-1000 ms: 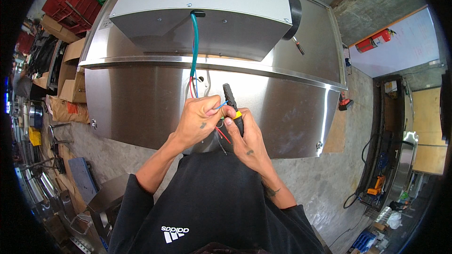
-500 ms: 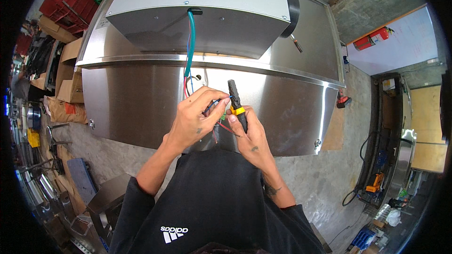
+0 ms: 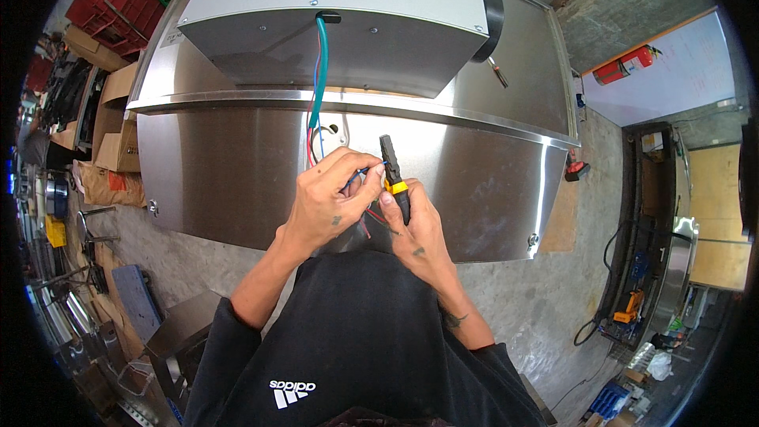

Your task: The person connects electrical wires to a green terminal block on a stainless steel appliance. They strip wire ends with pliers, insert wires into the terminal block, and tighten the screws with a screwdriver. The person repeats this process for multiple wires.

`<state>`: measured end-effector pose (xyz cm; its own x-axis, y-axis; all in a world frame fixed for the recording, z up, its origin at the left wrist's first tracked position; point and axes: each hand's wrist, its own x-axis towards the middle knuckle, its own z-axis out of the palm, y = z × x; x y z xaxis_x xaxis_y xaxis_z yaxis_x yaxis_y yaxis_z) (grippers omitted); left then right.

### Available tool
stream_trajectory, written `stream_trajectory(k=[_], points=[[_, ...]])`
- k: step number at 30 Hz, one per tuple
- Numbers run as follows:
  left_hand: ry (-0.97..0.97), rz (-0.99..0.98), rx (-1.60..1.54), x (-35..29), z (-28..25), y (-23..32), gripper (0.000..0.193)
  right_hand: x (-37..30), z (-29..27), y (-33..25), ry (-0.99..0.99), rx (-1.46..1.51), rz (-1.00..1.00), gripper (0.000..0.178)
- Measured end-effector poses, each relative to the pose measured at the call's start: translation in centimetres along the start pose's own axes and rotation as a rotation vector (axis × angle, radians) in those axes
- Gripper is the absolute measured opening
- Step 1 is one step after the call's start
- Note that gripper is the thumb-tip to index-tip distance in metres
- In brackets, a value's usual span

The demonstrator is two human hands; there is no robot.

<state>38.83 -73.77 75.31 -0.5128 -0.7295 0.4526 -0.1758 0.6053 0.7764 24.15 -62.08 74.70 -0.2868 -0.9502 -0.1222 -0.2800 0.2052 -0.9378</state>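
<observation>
Blue wire (image 3: 384, 163) at the jaws of the pliers (image 3: 390, 156)
Left fingers (image 3: 348, 160) pinch it just beside the jaws; right fingers (image 3: 419, 196) wrap the pliers lower down. Best to hold it square, squeeze gently, and leave the red wires (image 3: 376, 213) clear below.

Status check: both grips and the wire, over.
Left grip pinching blue wire. Right grip around pliers, wire end at their head. Red wire dangling close below.
</observation>
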Motion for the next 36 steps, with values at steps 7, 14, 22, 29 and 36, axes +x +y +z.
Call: stream_trajectory(k=[7, 14, 22, 29, 36], points=[[0.006, -0.018, -0.007, -0.2, 0.1, 0.2, 0.01, 0.2, 0.3, 0.8, 0.112, -0.124, -0.236, 0.027], [-0.037, -0.152, -0.127, -0.2, -0.5, 0.1, 0.011, 0.4, 0.6, 0.9, 0.141, -0.157, -0.306, 0.026], [-0.034, -0.282, -0.304, -0.6, -0.1, -0.4, 0.013, 0.6, 0.9, 1.0, 0.146, -0.133, -0.28, 0.027], [-0.022, -0.335, -0.366, -0.5, 0.0, 0.0, 0.015, 0.3, 0.6, 0.3, 0.075, -0.011, -0.099, 0.037], [-0.035, -0.327, -0.346, -0.7, -0.1, -0.2, 0.016, 0.3, 0.6, 0.2, 0.073, -0.019, -0.096, 0.033]])
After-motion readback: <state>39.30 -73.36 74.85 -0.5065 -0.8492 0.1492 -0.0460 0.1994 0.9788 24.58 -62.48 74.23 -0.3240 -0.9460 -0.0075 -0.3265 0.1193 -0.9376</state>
